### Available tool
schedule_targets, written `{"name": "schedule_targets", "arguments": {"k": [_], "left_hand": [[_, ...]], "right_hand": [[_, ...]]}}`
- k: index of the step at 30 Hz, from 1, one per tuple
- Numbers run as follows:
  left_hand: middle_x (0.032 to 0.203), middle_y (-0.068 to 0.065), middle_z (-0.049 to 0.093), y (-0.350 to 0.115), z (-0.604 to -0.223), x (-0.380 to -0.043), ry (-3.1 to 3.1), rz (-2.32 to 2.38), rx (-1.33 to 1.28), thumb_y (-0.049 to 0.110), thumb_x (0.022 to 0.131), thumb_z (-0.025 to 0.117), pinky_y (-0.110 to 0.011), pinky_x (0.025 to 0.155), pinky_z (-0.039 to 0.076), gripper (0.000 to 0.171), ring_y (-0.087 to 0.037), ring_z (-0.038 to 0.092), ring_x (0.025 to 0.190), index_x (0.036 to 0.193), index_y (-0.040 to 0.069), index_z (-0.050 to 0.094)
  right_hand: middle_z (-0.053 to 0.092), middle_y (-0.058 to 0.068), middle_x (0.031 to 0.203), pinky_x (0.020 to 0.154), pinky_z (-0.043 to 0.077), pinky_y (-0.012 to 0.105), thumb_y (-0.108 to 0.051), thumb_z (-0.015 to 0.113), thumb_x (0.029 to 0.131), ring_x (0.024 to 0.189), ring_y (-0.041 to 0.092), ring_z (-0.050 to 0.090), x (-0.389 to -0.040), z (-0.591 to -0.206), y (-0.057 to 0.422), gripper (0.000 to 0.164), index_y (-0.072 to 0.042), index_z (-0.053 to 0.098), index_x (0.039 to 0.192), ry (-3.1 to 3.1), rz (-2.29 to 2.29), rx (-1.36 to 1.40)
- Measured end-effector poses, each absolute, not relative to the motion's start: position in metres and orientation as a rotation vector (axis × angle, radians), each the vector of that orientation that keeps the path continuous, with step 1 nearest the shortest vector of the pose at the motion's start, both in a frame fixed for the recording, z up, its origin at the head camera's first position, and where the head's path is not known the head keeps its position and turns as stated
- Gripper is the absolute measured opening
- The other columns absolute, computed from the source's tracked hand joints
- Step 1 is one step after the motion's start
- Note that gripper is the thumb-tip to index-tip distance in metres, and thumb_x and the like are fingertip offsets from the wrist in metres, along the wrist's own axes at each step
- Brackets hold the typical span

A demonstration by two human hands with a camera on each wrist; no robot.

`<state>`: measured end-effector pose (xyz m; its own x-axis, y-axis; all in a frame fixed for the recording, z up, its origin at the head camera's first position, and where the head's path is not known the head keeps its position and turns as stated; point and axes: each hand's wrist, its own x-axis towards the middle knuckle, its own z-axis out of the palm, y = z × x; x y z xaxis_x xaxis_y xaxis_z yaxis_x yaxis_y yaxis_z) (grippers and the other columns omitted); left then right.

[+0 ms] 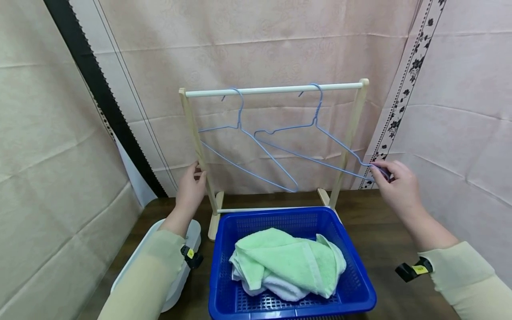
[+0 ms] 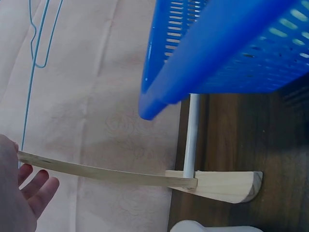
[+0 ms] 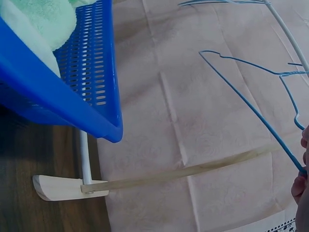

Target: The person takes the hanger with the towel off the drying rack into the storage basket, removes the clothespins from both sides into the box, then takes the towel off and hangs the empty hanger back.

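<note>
A light wooden rack (image 1: 354, 118) with a white top rail (image 1: 272, 90) stands behind the blue basket. My left hand (image 1: 192, 186) grips its left post (image 2: 106, 175) about two thirds of the way down. Two blue wire hangers hang from the rail by their hooks. My right hand (image 1: 400, 186) pinches the lower right corner of the right hanger (image 1: 336, 140), which is swung out past the right post. The left hanger (image 1: 266, 153) hangs at an angle, its left end by the left post. My right hand shows only partly in the right wrist view.
A blue perforated basket (image 1: 362, 284) stands in front of the rack, holding a light green towel (image 1: 286, 255) and a whitish cloth under it. A white tub (image 1: 194, 233) is partly under my left forearm. Pale cloth curtains (image 1: 256, 44) surround the dark wooden table (image 1: 392, 240).
</note>
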<state>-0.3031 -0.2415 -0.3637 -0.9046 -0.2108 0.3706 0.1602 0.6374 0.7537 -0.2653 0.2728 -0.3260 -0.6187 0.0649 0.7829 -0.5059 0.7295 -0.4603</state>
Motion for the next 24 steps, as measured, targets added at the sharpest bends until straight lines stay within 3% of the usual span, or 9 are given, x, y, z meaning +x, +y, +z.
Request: {"name": "schedule_targets", "arguments": {"k": [8,24], "left_hand": [[0.137,-0.014,0.055,-0.246,-0.367,-0.293,-2.491,-1.131,0.035,0.035,0.105,0.047,-0.051,0.092,0.050,0.053,-0.032,0.057,0.119,0.154,0.016,0.035],[0.140,-0.010,0.054,-0.257,-0.381,-0.263,-2.608,-1.020,-0.014,0.035,0.105,0.048,-0.053,0.096,0.048,0.053,-0.031,0.056,0.121,0.153,0.016,0.037]], "right_hand": [[0.056,0.006,0.083,0.061,0.032,0.015,-0.013,0.069,0.093,0.073,0.007,0.042,-0.263,-0.329,0.276,0.019,-0.001,0.074,0.106,-2.123,0.841,0.313],[0.051,0.003,0.081,0.064,0.036,0.007,-0.009,0.068,0.093,0.076,0.005,0.043,-0.257,-0.334,0.282,0.018,0.003,0.073,0.105,-2.110,0.904,0.309]]}}
